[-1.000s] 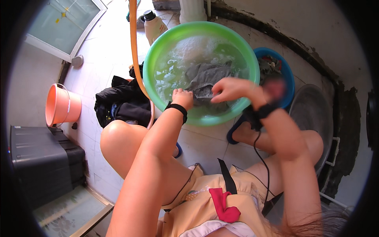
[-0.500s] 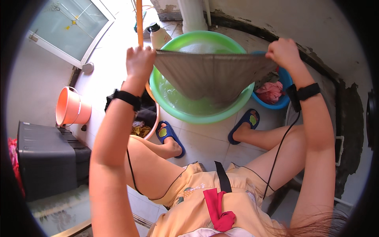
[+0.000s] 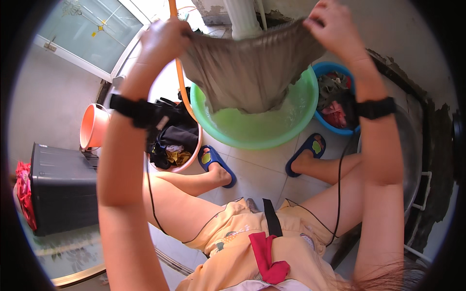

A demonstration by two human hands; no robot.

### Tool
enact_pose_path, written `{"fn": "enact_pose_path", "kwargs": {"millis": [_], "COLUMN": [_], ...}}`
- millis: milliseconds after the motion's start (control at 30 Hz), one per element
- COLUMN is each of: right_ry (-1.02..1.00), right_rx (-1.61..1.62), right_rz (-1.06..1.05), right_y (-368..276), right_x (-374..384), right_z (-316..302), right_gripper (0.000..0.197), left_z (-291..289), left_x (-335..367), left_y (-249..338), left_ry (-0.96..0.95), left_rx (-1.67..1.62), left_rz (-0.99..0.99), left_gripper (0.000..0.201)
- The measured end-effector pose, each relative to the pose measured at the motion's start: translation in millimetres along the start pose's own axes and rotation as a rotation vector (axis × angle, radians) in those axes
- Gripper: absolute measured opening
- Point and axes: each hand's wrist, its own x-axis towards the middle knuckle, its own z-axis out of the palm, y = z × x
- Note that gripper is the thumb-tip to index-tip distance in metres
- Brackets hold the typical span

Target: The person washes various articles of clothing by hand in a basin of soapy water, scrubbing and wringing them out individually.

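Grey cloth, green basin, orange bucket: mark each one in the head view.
grey cloth (image 3: 252, 72), head view, middle of the hanging fabric.
green basin (image 3: 264, 141), head view, near rim.
orange bucket (image 3: 92, 127), head view, outer wall.

I have one view only, from the head camera, looking steeply down past my raised forearms onto my lap and the tiled floor (image 3: 262, 169). It sits close; the green basin (image 3: 291, 131) lies just ahead, and the fisheye bends edges toward the rim.
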Motion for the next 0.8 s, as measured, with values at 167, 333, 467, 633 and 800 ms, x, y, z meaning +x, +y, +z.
{"fn": "enact_pose_path", "kwargs": {"millis": [167,333,467,633,800], "right_ry": [-0.546,-0.959,-1.194,-1.332,-1.459], "right_rx": [0.003,0.087,0.139,0.123,0.019], "right_rz": [0.117,0.197,0.099,0.169,0.18], "right_y": [-13,-50,-51,-52,-48], "right_x": [-79,-123,-143,-158,-178], "right_z": [122,182,230,252,273], "right_gripper": [0.019,0.019,0.026,0.032,0.032], "left_z": [144,206,237,279,316], "left_x": [-16,-50,-50,-68,-87], "left_y": [73,125,145,151,164], "left_ry": [-0.419,-0.569,-0.758,-0.858,-0.819], "left_rx": [-0.178,-0.2,-0.327,-0.47,-0.116], "left_rz": [-0.012,0.13,0.05,-0.008,0.484], "left_gripper": [0.023,0.027,0.037,0.028,0.03]}}
